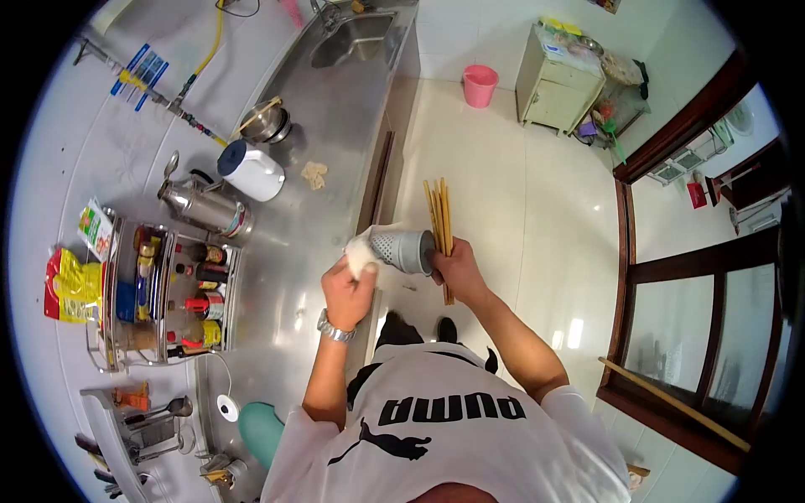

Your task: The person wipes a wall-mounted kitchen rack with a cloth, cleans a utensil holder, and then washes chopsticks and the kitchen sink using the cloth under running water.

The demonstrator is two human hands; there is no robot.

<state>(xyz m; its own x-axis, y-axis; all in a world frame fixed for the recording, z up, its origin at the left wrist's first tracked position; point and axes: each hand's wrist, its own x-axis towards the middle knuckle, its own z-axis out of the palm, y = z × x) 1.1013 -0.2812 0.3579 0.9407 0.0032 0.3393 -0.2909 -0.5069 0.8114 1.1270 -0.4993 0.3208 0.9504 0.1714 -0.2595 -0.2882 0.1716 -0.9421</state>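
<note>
My left hand [345,289], with a metal watch at the wrist, is closed around a bunched white cloth [360,255]. That cloth touches the perforated end of a grey chopstick holder [399,252], which lies sideways between my hands. My right hand [458,267] grips the holder at its other end, with the thumb at the rim. The same hand holds a bundle of several wooden chopsticks [440,214], pointing away from me beside the holder. My right fingers are partly hidden behind these things.
Left of me runs a steel counter [327,220] with a sink [354,40], steel bowls [267,124], a white jug [251,172], a crumpled cloth [314,174], a metal thermos [205,208] and a bottle rack [163,293]. A pink bucket [480,87] and a cabinet [558,84] stand ahead.
</note>
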